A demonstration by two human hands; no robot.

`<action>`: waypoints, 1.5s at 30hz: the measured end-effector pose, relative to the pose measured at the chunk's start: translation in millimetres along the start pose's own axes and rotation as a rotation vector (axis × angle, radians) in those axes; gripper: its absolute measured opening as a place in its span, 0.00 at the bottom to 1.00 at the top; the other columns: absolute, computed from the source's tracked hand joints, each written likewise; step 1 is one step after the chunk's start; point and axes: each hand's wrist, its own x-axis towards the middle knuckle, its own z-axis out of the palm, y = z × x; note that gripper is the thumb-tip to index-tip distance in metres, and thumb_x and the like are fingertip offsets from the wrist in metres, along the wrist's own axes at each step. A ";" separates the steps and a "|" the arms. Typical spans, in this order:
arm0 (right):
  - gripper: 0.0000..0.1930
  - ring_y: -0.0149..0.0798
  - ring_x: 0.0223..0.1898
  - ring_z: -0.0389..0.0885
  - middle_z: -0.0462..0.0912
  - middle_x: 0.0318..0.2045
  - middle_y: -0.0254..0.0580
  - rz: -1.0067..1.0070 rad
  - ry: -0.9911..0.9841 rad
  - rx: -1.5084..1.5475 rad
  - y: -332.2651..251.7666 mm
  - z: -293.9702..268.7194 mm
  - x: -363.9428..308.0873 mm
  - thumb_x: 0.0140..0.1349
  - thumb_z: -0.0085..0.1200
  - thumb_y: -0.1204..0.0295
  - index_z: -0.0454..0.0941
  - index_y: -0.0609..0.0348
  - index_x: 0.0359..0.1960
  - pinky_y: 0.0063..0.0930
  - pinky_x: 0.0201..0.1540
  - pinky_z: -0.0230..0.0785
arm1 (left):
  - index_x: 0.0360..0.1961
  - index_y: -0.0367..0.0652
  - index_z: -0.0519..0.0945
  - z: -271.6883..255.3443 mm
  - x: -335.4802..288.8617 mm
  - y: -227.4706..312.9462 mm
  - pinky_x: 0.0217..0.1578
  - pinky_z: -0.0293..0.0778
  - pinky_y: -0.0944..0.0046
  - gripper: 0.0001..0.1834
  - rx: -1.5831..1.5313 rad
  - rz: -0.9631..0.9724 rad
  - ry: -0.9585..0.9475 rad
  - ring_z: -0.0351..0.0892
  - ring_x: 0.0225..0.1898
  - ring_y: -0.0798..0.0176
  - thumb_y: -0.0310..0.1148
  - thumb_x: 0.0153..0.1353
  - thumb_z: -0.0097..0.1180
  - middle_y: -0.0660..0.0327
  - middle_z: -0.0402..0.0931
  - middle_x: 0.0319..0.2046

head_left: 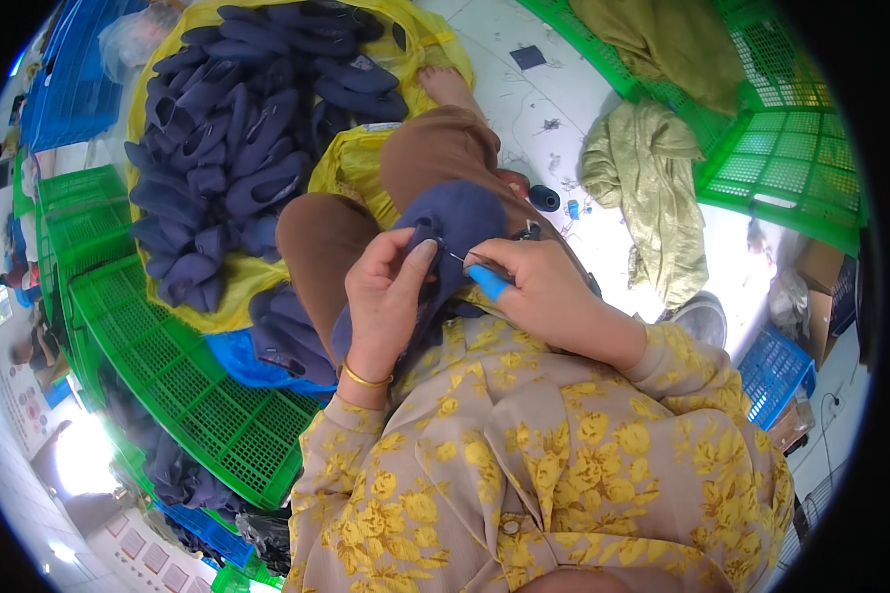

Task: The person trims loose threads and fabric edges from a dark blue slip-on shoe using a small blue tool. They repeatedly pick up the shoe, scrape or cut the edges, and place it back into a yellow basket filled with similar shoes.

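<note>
Head view — left hand (384, 299) angled forward, fingers (420, 257) clamped on navy fabric (470, 212) — right hand (541, 284) angled inward, fingers around needle (455, 257).

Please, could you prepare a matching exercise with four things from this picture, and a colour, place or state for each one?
1. left hand
2. bracelet
3. spool
4. large bag

A. black, on the floor
B. yellow, holding many dark blue items
C. pinching a dark blue piece
D. gold-coloured

Pairs: 1-C, 2-D, 3-A, 4-B
</note>
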 end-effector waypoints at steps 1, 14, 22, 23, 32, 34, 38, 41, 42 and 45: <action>0.10 0.57 0.30 0.80 0.81 0.27 0.56 0.003 -0.027 -0.009 0.0 0.6 1.9 0.53 0.51 0.78 0.79 0.63 0.38 0.43 0.33 0.70 | 0.44 0.35 0.80 -0.4 0.1 -0.2 0.34 0.74 0.76 0.08 0.003 -0.004 0.002 0.75 0.32 0.77 0.25 0.66 0.58 0.68 0.79 0.34; 0.10 0.59 0.31 0.80 0.80 0.26 0.59 0.107 -0.048 -0.121 -15.6 -1.2 15.1 0.51 0.50 0.79 0.80 0.65 0.33 0.46 0.35 0.70 | 0.41 0.34 0.80 0.8 1.9 -6.3 0.29 0.72 0.77 0.08 0.018 0.054 0.020 0.74 0.27 0.78 0.27 0.64 0.61 0.69 0.77 0.29; 0.16 0.58 0.35 0.81 0.82 0.32 0.55 0.013 -0.047 -0.061 6.0 3.9 11.2 0.50 0.46 0.82 0.77 0.59 0.42 0.44 0.37 0.71 | 0.43 0.34 0.81 -2.8 3.7 2.4 0.34 0.75 0.74 0.09 -0.026 -0.034 -0.004 0.75 0.31 0.75 0.29 0.67 0.56 0.67 0.79 0.33; 0.17 0.57 0.35 0.81 0.82 0.32 0.55 -0.002 -0.034 -0.048 8.3 4.7 10.3 0.50 0.46 0.83 0.77 0.58 0.42 0.43 0.37 0.71 | 0.43 0.34 0.81 -3.1 3.9 3.1 0.34 0.75 0.74 0.09 -0.023 -0.043 -0.004 0.75 0.30 0.75 0.29 0.67 0.56 0.67 0.79 0.32; 0.19 0.56 0.34 0.81 0.82 0.30 0.50 -0.109 0.074 -0.033 24.2 16.6 12.8 0.50 0.46 0.84 0.77 0.52 0.43 0.42 0.35 0.70 | 0.43 0.33 0.81 -2.4 6.8 7.1 0.32 0.75 0.74 0.10 -0.021 -0.101 -0.040 0.76 0.28 0.75 0.29 0.67 0.57 0.66 0.79 0.31; 0.19 0.55 0.34 0.81 0.81 0.30 0.49 -0.114 0.103 -0.036 26.6 20.5 13.7 0.50 0.47 0.84 0.77 0.52 0.43 0.43 0.34 0.70 | 0.43 0.33 0.81 -2.2 7.8 6.8 0.32 0.75 0.74 0.09 -0.033 -0.117 -0.046 0.76 0.28 0.75 0.29 0.67 0.57 0.66 0.80 0.31; 0.19 0.55 0.34 0.81 0.81 0.29 0.48 -0.145 0.143 -0.045 28.5 23.3 13.7 0.50 0.47 0.84 0.76 0.51 0.43 0.43 0.33 0.70 | 0.42 0.33 0.81 -3.5 9.9 4.5 0.32 0.74 0.75 0.09 -0.036 -0.131 -0.073 0.76 0.28 0.75 0.29 0.67 0.57 0.66 0.80 0.30; 0.18 0.54 0.33 0.81 0.81 0.28 0.48 -0.152 0.148 -0.063 29.5 23.4 13.1 0.50 0.48 0.83 0.76 0.51 0.43 0.43 0.33 0.70 | 0.41 0.34 0.81 -3.1 12.4 7.2 0.33 0.74 0.75 0.09 -0.027 -0.154 -0.099 0.76 0.27 0.75 0.30 0.67 0.57 0.66 0.80 0.29; 0.18 0.55 0.33 0.81 0.81 0.28 0.48 -0.138 0.137 -0.063 26.6 21.7 12.3 0.50 0.48 0.83 0.76 0.51 0.43 0.43 0.33 0.70 | 0.41 0.34 0.81 -3.0 12.9 9.4 0.33 0.74 0.75 0.09 -0.034 -0.179 -0.094 0.76 0.27 0.75 0.30 0.67 0.56 0.66 0.80 0.29; 0.16 0.55 0.32 0.81 0.81 0.28 0.50 -0.065 0.099 -0.090 18.3 15.0 10.2 0.52 0.49 0.82 0.77 0.51 0.42 0.43 0.32 0.70 | 0.41 0.35 0.81 -3.0 14.3 14.3 0.32 0.75 0.74 0.09 -0.050 -0.231 -0.095 0.75 0.27 0.76 0.31 0.67 0.56 0.67 0.79 0.29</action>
